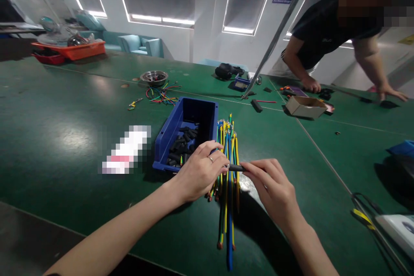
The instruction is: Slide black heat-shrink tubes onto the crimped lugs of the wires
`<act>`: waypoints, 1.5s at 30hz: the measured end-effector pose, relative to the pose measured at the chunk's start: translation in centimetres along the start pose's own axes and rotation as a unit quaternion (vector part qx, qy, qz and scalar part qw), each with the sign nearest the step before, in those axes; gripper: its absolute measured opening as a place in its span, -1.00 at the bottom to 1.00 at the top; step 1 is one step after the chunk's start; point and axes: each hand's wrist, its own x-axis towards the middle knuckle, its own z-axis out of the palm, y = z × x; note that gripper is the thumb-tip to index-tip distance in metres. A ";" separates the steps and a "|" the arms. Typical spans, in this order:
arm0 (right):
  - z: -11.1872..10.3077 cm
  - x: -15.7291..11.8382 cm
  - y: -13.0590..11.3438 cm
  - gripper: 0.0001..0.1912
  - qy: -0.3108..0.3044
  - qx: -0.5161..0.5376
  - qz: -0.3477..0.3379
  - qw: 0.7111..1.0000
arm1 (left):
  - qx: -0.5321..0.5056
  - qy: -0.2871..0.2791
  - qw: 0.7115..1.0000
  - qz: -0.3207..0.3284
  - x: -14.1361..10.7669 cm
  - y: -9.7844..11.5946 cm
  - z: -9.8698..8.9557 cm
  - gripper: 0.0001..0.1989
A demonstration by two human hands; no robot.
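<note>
My left hand (202, 170) is closed at the left end of a short black tube (235, 167). From the other side my right hand (273, 183) pinches the tube's right end between thumb and fingers. A metal tip shows at my left fingertips; the rest of that piece is hidden. Under both hands lies a bundle of yellow-green and blue wires (230, 220) with metal ends. A blue bin (164, 138) holding several black tubes stands just left of the bundle, partly behind my left hand.
Behind the bin are a metal bowl (154, 78) and loose coloured wires (161, 95). An orange tray (84, 51) stands far left. A cardboard box (305, 108) is at the right, near another person's hands. A cable and white device (399, 233) lie at the right edge.
</note>
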 end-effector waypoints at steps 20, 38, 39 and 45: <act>0.0 -0.6 0.3 -0.61 0.036 -0.085 -0.029 0.995 | -0.009 0.006 1.000 -0.002 0.0 0.1 -0.2 -0.88; 0.7 -0.2 0.1 -0.56 -0.017 0.001 -0.008 1.000 | 0.023 0.007 1.000 -0.011 0.0 0.3 0.1 -0.83; 0.7 -0.2 0.1 -0.58 -0.017 0.002 -0.008 1.000 | 0.024 0.007 1.000 -0.010 0.0 0.3 0.1 -0.84; 0.5 0.0 -0.1 -0.66 -0.020 0.002 -0.008 1.000 | 0.031 0.007 0.999 -0.008 -0.1 0.3 0.2 -0.84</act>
